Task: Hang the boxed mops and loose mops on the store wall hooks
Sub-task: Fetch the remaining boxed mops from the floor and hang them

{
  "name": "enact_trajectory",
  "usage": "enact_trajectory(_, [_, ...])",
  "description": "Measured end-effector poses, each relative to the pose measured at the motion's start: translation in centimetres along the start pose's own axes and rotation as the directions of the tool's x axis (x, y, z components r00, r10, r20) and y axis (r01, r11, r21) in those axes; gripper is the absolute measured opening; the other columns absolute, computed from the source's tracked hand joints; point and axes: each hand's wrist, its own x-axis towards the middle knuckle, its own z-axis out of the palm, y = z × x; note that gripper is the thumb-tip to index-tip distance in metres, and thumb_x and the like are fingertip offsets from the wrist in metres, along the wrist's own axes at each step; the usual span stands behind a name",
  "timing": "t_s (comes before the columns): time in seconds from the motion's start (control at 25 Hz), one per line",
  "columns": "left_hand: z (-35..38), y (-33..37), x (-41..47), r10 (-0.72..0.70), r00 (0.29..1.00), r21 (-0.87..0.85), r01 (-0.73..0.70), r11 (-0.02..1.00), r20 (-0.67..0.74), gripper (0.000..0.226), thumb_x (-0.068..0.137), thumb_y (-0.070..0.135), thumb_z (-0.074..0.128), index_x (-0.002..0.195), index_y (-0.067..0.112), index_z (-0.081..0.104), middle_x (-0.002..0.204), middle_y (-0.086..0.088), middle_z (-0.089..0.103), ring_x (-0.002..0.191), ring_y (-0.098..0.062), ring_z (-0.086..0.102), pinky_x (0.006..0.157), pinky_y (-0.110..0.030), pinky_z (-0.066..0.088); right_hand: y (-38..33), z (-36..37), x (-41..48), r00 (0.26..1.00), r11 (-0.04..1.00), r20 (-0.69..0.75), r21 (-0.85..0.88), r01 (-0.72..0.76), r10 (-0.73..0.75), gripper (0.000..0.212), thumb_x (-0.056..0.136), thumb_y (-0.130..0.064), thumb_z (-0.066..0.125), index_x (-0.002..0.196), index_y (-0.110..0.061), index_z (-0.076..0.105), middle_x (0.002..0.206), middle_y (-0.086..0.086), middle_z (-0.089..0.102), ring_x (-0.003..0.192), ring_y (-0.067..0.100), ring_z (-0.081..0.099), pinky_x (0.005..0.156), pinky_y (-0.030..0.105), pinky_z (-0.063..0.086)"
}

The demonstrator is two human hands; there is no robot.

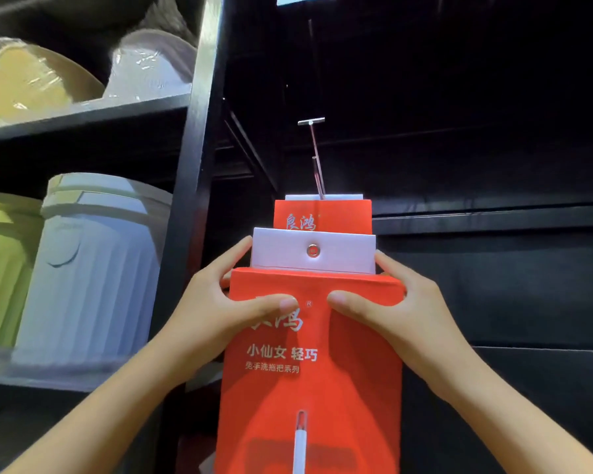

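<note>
As the head camera looks up and forward, a tall red mop box [308, 371] fills the near centre of the view, held upright. The left hand [220, 302] grips its left edge and the right hand [401, 302] grips its right edge. Each thumb lies flat across the printed front and the fingers wrap round the sides, probably to keep the box steady and square.

A white hanging tab [339, 254] sticks up from the top of the box, with a metal eyelet [312, 250] at its middle. The eyelet faces the camera and is not yet on anything.

Just beyond it is a second red box [322, 215], which appears to hang already on a wall hook [317, 165]. The hook is a thin metal rod reaching out from the dark wall panel [493, 131], with a small crossbar at one end. The held box sits below the rod, so it seems it must be raised for the eyelet to go over it.

To the left, a black shelf unit [199, 131] holds a pale blue ribbed bin [93, 268], a green bin [0, 268] and plastic-wrapped basins [31, 77] above.
</note>
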Motion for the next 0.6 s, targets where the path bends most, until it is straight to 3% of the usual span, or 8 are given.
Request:
enact_trajectory(0.08, [-0.2,0.6,1.4,0.043,0.999,-0.002,-0.043,0.999,0.01,0.067,0.045,0.044,0.082,0.107,0.059,0.06,0.094,0.005,0.077,0.082,-0.017,0.075,0.062,-0.023,0.058,-1.4,-0.6,1.5,0.999,0.999,-0.002,0.04,0.034,-0.034,0.05,0.057,-0.052,0.087,0.103,-0.037,0.072,0.096,-0.007,0.075,0.088,0.006,0.072,0.074,0.024,0.057])
enact_trajectory(0.16, [-0.4,1.5,2.8,0.078,0.997,-0.031,-0.078,0.996,0.005,0.051,0.05,0.043,0.081,0.099,0.054,0.068,0.095,0.001,0.077,0.082,-0.02,0.075,0.063,-0.024,0.058,-2.9,-1.4,3.2,0.998,0.996,0.009,0.061,0.062,-0.063,0.045,0.058,-0.042,0.081,0.1,-0.028,0.074,0.089,-0.01,0.077,0.081,0.004,0.073,0.067,0.019,0.057])
enact_trajectory(0.32, [-0.5,2.5,5.8,0.112,0.994,-0.027,-0.112,0.993,0.009,0.05,0.059,0.041,0.081,0.107,0.032,0.069,0.095,-0.007,0.076,0.081,-0.024,0.075,0.065,-0.03,0.058,-5.0,-2.6,6.3,0.997,0.998,0.031,-0.004,0.066,-0.066,0.046,0.058,-0.049,0.078,0.097,-0.024,0.075,0.087,-0.008,0.077,0.08,0.008,0.074,0.074,0.025,0.059])
enact_trajectory(0.4, [-0.2,3.0,7.0,0.111,0.994,-0.054,-0.112,0.992,-0.015,0.036,0.06,0.034,0.088,0.092,0.042,0.073,0.087,0.001,0.077,0.077,-0.018,0.074,0.062,-0.026,0.057,-5.4,-3.2,7.8,0.999,0.999,0.019,-0.014,0.047,-0.047,0.04,0.063,-0.046,0.08,0.094,-0.021,0.076,0.086,-0.005,0.078,0.079,0.011,0.075,0.075,0.029,0.06])
enact_trajectory(0.48, [0.1,3.3,8.3,0.11,0.992,-0.075,-0.115,0.991,-0.057,0.04,0.056,0.028,0.09,0.076,0.056,0.069,0.078,0.015,0.075,0.073,-0.008,0.073,0.059,-0.019,0.055,-5.5,-3.5,9.0,0.999,0.999,0.003,-0.026,0.039,-0.038,0.034,0.066,-0.042,0.081,0.091,-0.019,0.076,0.085,-0.004,0.077,0.077,0.011,0.074,0.072,0.027,0.059])
enact_trajectory(0.52, [0.1,3.1,9.0,0.111,0.991,-0.081,-0.117,0.99,-0.076,0.048,0.056,0.027,0.089,0.086,0.057,0.067,0.077,0.02,0.074,0.075,-0.006,0.073,0.06,-0.017,0.054,-5.5,-3.6,9.5,0.999,0.999,-0.005,-0.031,0.036,-0.036,0.035,0.066,-0.043,0.081,0.091,-0.019,0.076,0.084,-0.005,0.077,0.076,0.01,0.074,0.07,0.025,0.059])
enact_trajectory(0.6, [0.1,2.9,10.1,0.085,0.991,-0.089,-0.095,0.992,-0.106,0.082,0.057,0.033,0.082,0.131,0.043,0.049,0.08,0.022,0.074,0.081,-0.006,0.074,0.063,-0.017,0.055,-5.4,-3.8,10.3,1.0,0.999,-0.012,-0.038,0.028,-0.028,0.035,0.066,-0.044,0.082,0.091,-0.02,0.076,0.084,-0.006,0.077,0.077,0.009,0.074,0.068,0.024,0.057])
